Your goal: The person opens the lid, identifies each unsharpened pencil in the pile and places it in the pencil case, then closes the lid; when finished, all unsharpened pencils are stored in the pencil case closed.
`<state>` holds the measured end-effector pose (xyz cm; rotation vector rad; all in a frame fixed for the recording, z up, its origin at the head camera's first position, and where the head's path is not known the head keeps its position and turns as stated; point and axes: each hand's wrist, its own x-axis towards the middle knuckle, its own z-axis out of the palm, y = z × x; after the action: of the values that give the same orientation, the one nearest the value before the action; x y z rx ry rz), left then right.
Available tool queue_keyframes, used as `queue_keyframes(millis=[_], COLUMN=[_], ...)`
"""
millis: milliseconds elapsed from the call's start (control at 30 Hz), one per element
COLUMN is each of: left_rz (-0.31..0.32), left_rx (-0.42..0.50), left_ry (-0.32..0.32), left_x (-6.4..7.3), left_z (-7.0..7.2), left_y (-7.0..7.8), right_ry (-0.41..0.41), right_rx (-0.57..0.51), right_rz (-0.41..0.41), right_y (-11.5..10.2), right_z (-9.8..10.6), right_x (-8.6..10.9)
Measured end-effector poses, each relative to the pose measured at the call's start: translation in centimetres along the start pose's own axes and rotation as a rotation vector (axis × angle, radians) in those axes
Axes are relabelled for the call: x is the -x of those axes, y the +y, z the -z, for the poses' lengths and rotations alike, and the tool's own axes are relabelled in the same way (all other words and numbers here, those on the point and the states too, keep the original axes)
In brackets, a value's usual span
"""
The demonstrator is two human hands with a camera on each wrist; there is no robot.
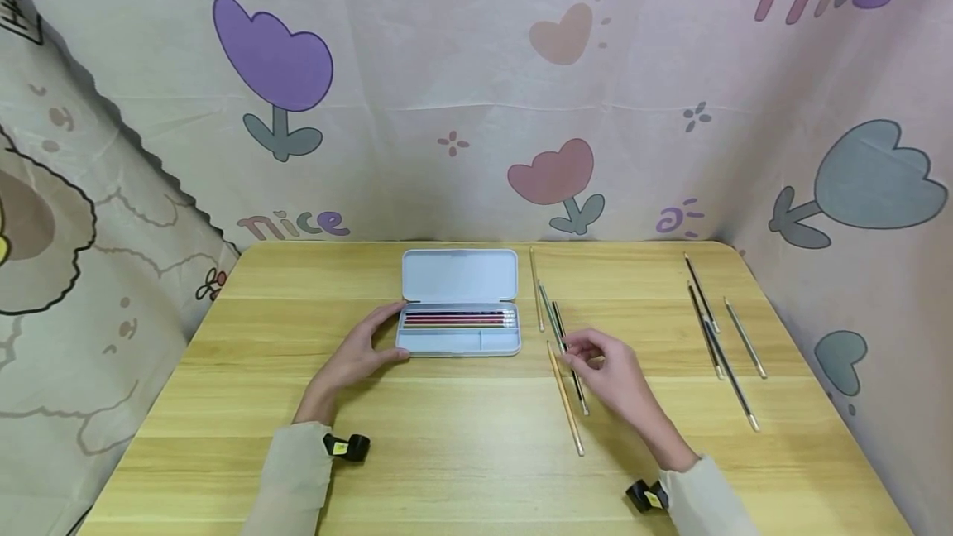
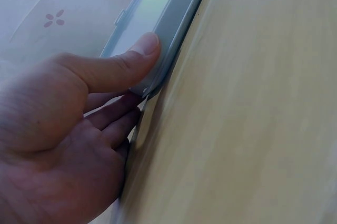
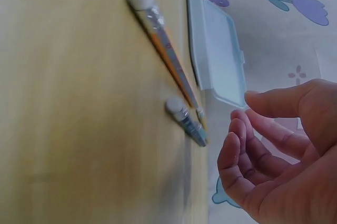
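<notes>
A light blue pencil case [image 1: 457, 352] lies with its lid raised at the back, several pencils [image 1: 454, 319] lined up inside. My left hand [image 1: 365, 350] holds the case at its left end. In the left wrist view the thumb [image 2: 145, 45] presses the front corner, while the other fingers pass partly hidden behind the end. My right hand [image 1: 606, 366], fingers loosely bent and holding nothing, hovers over loose pencils right of the case. Nearest it are a yellow pencil [image 1: 566, 404], a black pencil [image 1: 577, 383] and a teal pencil [image 1: 549, 309]; another yellow pencil [image 1: 537, 292] lies farther back.
Farther right on the wooden table [image 1: 462, 470] lie several dark pencils [image 1: 733, 379] and a grey-green pencil [image 1: 744, 337]. A printed cloth [image 1: 417, 64] hangs behind the table and along both sides.
</notes>
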<state>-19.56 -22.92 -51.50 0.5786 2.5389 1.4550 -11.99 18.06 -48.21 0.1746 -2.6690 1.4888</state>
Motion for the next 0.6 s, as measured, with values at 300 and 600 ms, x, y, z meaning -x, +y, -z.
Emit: queue_keyframes(millis=[300,600], left_rz=[-0.001,0.01], left_rx=[-0.023,-0.035], left_ry=[0.01,0.007], left_x=[-0.1,-0.1], left_z=[0.0,0.0], left_y=[0.0,-0.2], right_ry=[-0.064,-0.065], right_rx=[0.08,0.209], right_rz=[-0.036,-0.083], right_y=[1.0,0.9], right_z=[0.6,0.6], right_x=[1.9,3.4])
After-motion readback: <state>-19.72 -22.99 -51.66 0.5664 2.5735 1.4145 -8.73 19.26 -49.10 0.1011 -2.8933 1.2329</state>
